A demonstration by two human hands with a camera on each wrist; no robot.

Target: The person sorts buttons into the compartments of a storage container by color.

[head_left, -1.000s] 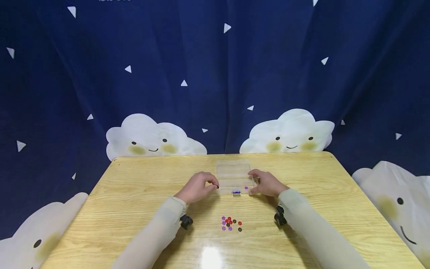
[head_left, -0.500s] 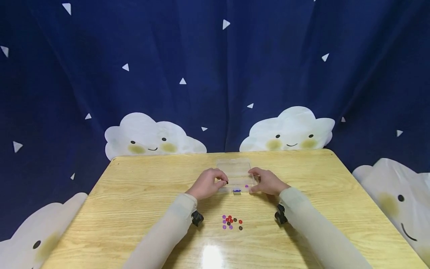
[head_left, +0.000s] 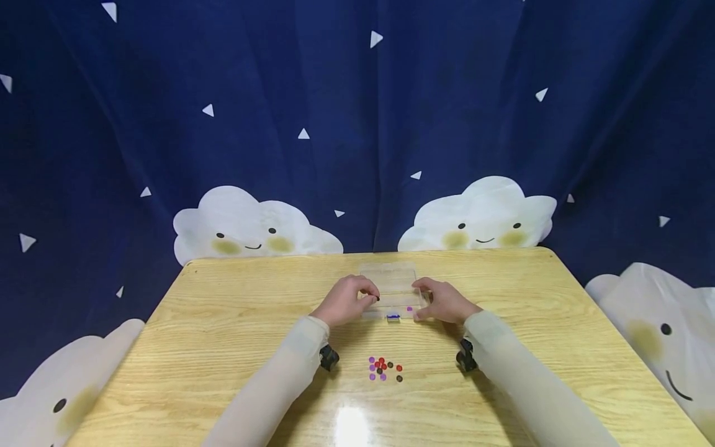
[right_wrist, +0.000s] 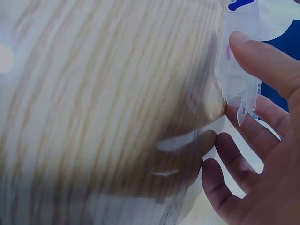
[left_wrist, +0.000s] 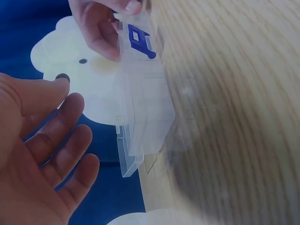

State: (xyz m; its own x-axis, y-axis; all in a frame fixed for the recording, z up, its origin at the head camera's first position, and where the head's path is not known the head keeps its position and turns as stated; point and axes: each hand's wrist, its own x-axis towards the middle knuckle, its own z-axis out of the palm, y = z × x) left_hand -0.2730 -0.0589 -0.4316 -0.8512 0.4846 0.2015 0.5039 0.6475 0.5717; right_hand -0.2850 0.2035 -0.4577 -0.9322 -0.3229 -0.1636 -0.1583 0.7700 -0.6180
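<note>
A clear plastic box [left_wrist: 150, 105] with its lid [head_left: 388, 278] laid back stands on the table, a blue latch [left_wrist: 140, 41] on its front. Inside, near the right end, is a small purple-pink piece [head_left: 409, 308]. My left hand [head_left: 347, 301] pinches a small dark round piece [left_wrist: 62, 76] between thumb and index finger, above the box's left part; the other fingers are loosely bent. At the right end, my right hand [head_left: 445, 302] holds the box, thumb on its front and fingers behind. Several small round red, purple and dark pieces [head_left: 383, 367] lie loose in front of the box.
The wooden table [head_left: 251, 304] extends to both sides of the box. Behind it hangs a dark blue curtain [head_left: 357, 124] with white clouds and triangles. A black wrist camera [head_left: 328, 357] is strapped on each wrist.
My left hand has moved right with the dark piece, from the box's left edge to above the box, then slightly farther back. The right hand stays at the box's right end.
</note>
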